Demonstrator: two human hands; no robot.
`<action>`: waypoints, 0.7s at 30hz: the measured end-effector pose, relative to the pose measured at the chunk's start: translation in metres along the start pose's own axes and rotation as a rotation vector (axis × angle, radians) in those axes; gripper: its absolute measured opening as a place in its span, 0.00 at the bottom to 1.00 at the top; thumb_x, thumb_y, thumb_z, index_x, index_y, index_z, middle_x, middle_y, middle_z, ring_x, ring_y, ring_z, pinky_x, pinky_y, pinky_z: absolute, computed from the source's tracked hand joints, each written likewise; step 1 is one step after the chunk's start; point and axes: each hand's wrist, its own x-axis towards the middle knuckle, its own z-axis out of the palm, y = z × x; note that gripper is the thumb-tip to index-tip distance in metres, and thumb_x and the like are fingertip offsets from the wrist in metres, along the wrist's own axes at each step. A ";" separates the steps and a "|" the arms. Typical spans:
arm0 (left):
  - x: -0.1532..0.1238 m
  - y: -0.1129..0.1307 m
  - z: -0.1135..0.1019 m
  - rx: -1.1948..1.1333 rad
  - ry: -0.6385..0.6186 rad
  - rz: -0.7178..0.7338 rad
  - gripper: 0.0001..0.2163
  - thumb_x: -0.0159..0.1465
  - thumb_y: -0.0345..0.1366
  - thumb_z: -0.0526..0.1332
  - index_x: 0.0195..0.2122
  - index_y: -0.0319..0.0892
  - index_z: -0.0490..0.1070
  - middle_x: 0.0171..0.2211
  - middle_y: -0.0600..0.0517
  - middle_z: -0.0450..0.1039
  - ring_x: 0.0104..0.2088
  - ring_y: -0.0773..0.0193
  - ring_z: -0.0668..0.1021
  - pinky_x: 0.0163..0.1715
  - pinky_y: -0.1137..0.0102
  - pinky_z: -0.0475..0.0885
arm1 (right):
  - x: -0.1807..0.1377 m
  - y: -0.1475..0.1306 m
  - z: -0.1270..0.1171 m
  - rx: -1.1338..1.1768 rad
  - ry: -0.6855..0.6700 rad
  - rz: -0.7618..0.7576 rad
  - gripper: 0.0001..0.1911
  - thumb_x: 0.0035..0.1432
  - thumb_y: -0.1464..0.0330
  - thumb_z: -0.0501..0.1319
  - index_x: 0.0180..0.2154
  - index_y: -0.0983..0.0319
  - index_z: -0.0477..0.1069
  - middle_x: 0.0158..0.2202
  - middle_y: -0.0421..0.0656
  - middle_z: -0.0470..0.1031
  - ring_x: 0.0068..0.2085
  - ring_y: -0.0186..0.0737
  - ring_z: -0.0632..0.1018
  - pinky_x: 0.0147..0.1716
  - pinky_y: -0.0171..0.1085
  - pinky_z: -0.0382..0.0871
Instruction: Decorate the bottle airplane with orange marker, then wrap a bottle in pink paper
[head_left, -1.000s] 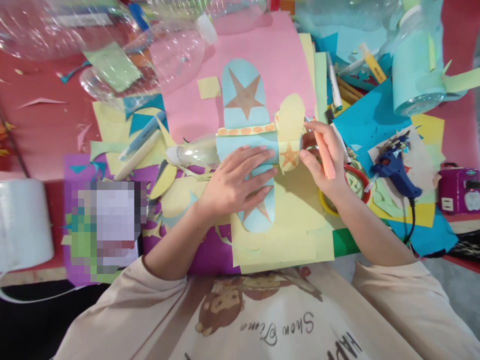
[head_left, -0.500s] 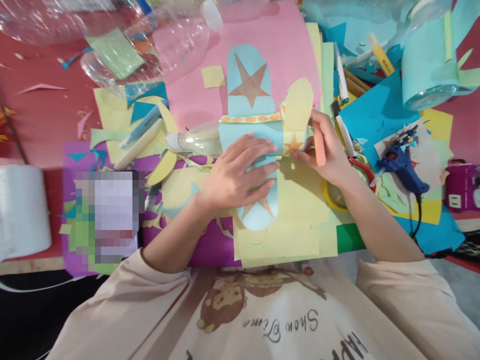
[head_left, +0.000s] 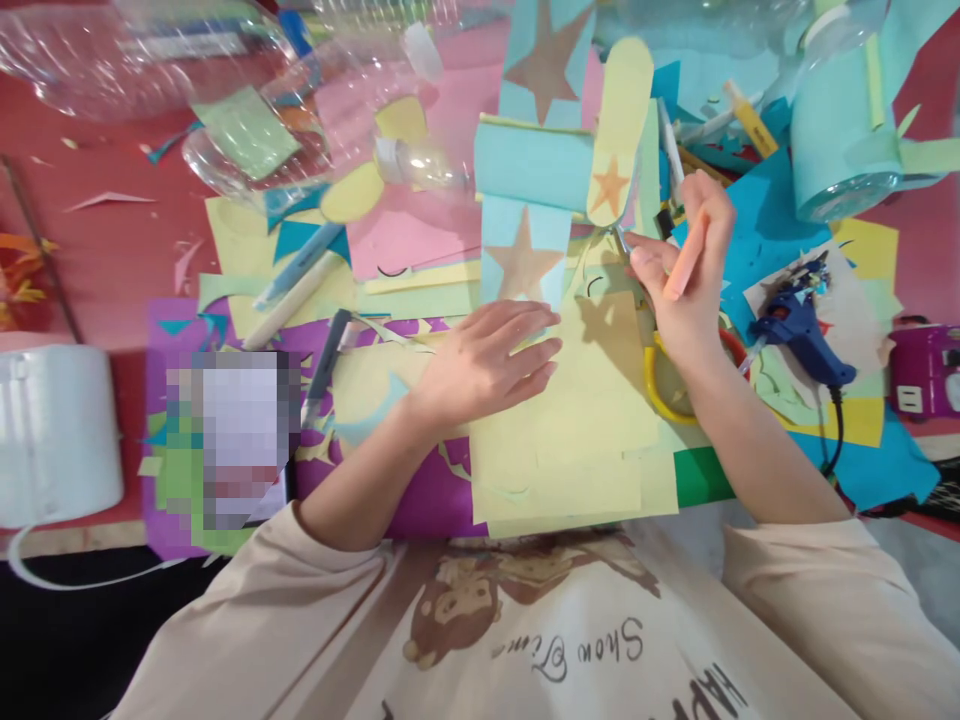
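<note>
A plastic bottle (head_left: 435,165) wrapped in a light blue paper band (head_left: 532,165) lies on its side, its cap pointing left. Light blue strips with brown stars extend from it: an upper strip (head_left: 547,60) and a lower strip (head_left: 525,255). A yellow round-ended paper piece (head_left: 622,130) with an orange star stands at its right end. My left hand (head_left: 487,360) is open, fingers stretched over the near end of the lower strip; contact is unclear. In my right hand (head_left: 690,270) is an orange-handled tool (head_left: 688,255), a metal tip near the yellow piece's lower end.
Yellow paper sheets (head_left: 570,430) lie before me. To the right are a blue glue gun (head_left: 806,340), scissors with a yellow handle (head_left: 652,380) and a blue-wrapped clear bottle (head_left: 847,140). Markers (head_left: 300,265), scraps and clear bottles (head_left: 255,150) crowd the left and back.
The wrapped bottle has moved away from me and rolled or tilted a little. My left hand has come off the blue band. My right hand has moved slightly up and right.
</note>
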 end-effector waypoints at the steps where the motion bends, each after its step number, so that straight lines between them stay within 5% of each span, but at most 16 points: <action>1: 0.000 0.000 0.000 -0.014 -0.013 -0.005 0.06 0.65 0.30 0.58 0.42 0.43 0.71 0.46 0.47 0.77 0.49 0.59 0.79 0.45 0.63 0.77 | -0.001 0.000 0.000 -0.001 0.017 0.032 0.29 0.58 0.53 0.62 0.58 0.40 0.53 0.68 0.37 0.51 0.69 0.49 0.56 0.50 0.47 0.79; 5: -0.001 0.000 -0.001 -0.059 -0.038 -0.007 0.07 0.65 0.32 0.58 0.44 0.43 0.71 0.48 0.45 0.76 0.48 0.59 0.79 0.45 0.64 0.77 | -0.003 -0.004 0.001 0.045 0.067 0.095 0.24 0.61 0.54 0.61 0.56 0.43 0.57 0.65 0.41 0.59 0.61 0.46 0.69 0.45 0.42 0.79; 9: -0.002 -0.002 -0.002 -0.084 -0.022 -0.032 0.06 0.65 0.31 0.57 0.40 0.43 0.71 0.45 0.47 0.78 0.42 0.62 0.81 0.40 0.67 0.77 | -0.002 -0.012 0.003 0.116 0.124 0.062 0.21 0.61 0.54 0.60 0.54 0.47 0.60 0.57 0.43 0.67 0.43 0.41 0.80 0.34 0.40 0.78; 16: 0.001 -0.007 -0.003 0.046 0.120 -0.157 0.07 0.63 0.28 0.57 0.27 0.42 0.66 0.29 0.51 0.76 0.27 0.67 0.75 0.30 0.71 0.72 | -0.007 -0.021 0.006 0.193 0.249 -0.003 0.11 0.63 0.56 0.58 0.42 0.50 0.75 0.28 0.39 0.73 0.24 0.35 0.72 0.19 0.36 0.62; 21: 0.000 -0.012 -0.004 0.044 0.124 -0.268 0.08 0.64 0.29 0.55 0.27 0.43 0.64 0.26 0.52 0.73 0.26 0.66 0.73 0.27 0.71 0.68 | -0.009 -0.019 0.008 0.280 0.284 -0.004 0.12 0.60 0.58 0.59 0.40 0.52 0.80 0.22 0.38 0.69 0.19 0.33 0.66 0.16 0.36 0.52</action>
